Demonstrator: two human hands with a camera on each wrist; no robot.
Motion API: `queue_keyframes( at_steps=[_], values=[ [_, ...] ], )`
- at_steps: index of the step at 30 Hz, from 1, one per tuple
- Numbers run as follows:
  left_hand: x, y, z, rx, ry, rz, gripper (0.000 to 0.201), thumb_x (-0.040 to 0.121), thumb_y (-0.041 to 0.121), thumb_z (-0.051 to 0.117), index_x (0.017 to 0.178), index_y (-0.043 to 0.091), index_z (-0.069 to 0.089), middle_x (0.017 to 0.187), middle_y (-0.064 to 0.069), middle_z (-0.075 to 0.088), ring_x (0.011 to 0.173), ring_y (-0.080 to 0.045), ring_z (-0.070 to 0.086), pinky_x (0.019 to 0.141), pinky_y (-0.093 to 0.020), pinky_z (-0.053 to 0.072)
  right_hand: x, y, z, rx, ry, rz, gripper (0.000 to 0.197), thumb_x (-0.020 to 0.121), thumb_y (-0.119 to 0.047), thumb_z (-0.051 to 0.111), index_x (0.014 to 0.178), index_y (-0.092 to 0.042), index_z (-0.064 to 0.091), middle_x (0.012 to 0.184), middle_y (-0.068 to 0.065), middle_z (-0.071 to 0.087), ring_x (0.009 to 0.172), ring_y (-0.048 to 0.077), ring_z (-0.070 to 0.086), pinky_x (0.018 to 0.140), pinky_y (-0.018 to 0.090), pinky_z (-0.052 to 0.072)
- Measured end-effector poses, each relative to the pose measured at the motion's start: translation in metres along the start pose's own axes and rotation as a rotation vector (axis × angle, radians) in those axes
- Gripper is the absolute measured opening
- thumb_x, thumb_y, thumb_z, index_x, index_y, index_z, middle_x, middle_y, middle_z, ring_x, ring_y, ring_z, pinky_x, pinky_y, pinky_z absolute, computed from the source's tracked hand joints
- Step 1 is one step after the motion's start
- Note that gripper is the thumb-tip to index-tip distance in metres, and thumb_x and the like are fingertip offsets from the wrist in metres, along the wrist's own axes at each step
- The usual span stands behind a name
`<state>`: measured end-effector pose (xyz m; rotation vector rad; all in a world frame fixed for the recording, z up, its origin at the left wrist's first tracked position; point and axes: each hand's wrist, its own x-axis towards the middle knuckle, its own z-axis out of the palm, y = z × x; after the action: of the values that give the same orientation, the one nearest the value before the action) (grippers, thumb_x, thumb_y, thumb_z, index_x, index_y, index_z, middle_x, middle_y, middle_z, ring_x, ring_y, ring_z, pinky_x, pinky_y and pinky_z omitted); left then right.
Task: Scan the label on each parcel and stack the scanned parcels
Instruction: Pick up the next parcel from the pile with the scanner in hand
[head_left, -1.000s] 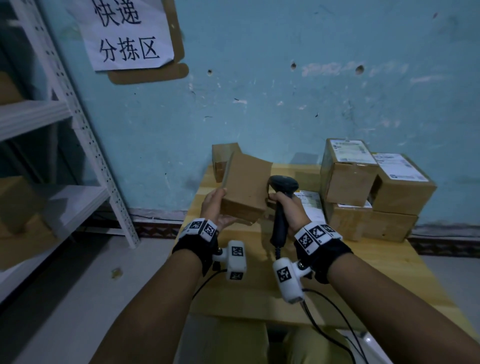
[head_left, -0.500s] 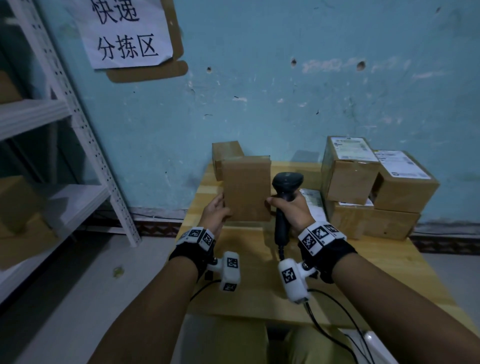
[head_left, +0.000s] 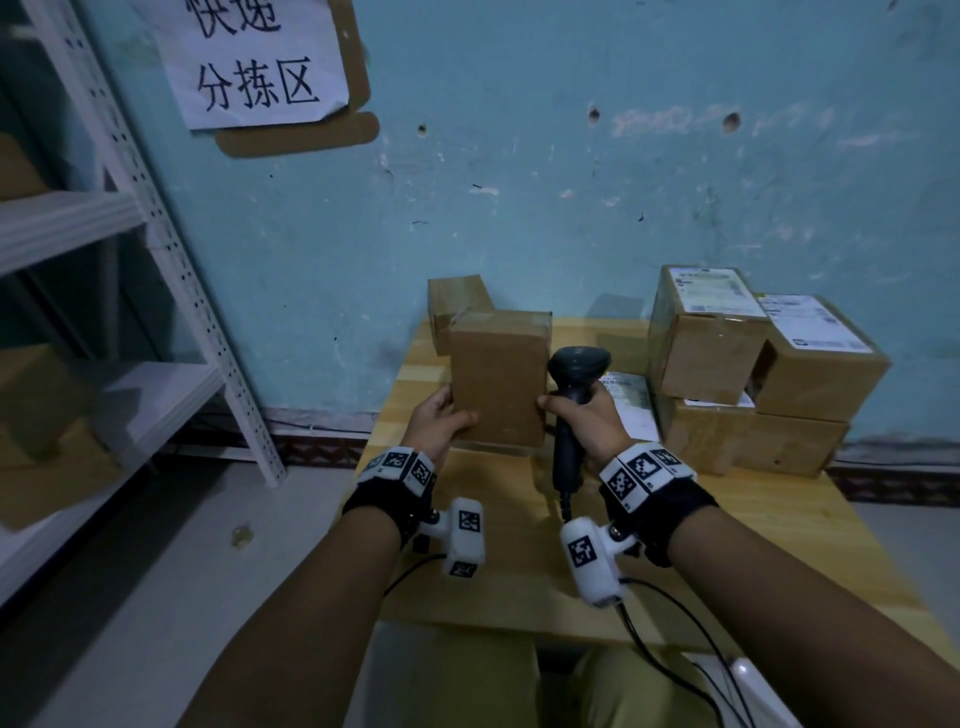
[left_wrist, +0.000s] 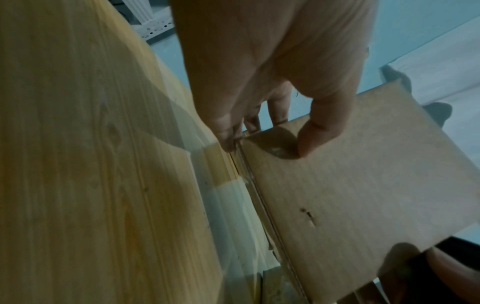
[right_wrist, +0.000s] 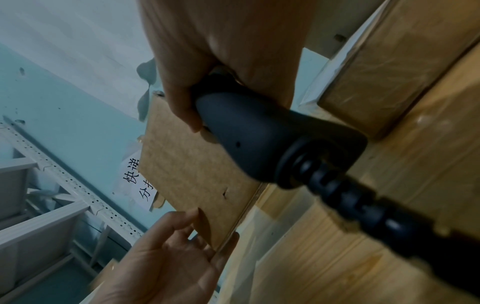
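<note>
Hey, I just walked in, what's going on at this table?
A person is working through parcels at a light wooden table. Their left hand holds a plain brown cardboard parcel upright on its end, blank side toward them. Their right hand has its grip on a black handheld barcode scanner, steadying the parcel. Labelled cardboard boxes sit stacked at the right.

Dim light throughout. Scuffed, pitted teal wall behind, with a white paper sign in black characters taped over cardboard. White perforated metal shelving at left. Pale wooden surface against the wall. Grey floor below.
</note>
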<state>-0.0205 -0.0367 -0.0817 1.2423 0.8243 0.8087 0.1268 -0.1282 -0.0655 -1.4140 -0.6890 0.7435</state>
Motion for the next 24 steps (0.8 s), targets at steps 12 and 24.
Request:
queue_keyframes(
  at_steps=[12, 24],
  values=[
    [-0.001, 0.004, -0.001, -0.020, 0.033, -0.122, 0.021, 0.094, 0.026, 0.052, 0.095, 0.007, 0.059, 0.095, -0.012, 0.063, 0.078, -0.018, 0.061, 0.068, -0.024, 0.053, -0.005, -0.005, -0.001, 0.024, 0.028, -0.005, 0.030, 0.085, -0.007, 0.063, 0.112, -0.008, 0.051, 0.091, 0.004, 0.059, 0.097, 0.024, 0.055, 0.091, 0.042, 0.043],
    [-0.007, 0.005, 0.006, 0.017, 0.050, -0.070, 0.048, 0.100, 0.008, 0.033, 0.143, 0.030, 0.028, 0.143, -0.013, 0.040, 0.130, -0.036, 0.041, 0.096, -0.053, 0.044, -0.014, -0.012, 0.003, -0.029, -0.044, -0.077, 0.036, 0.084, -0.003, 0.063, 0.118, -0.005, 0.052, 0.095, 0.004, 0.058, 0.090, 0.017, 0.055, 0.067, 0.012, 0.045]
  ],
)
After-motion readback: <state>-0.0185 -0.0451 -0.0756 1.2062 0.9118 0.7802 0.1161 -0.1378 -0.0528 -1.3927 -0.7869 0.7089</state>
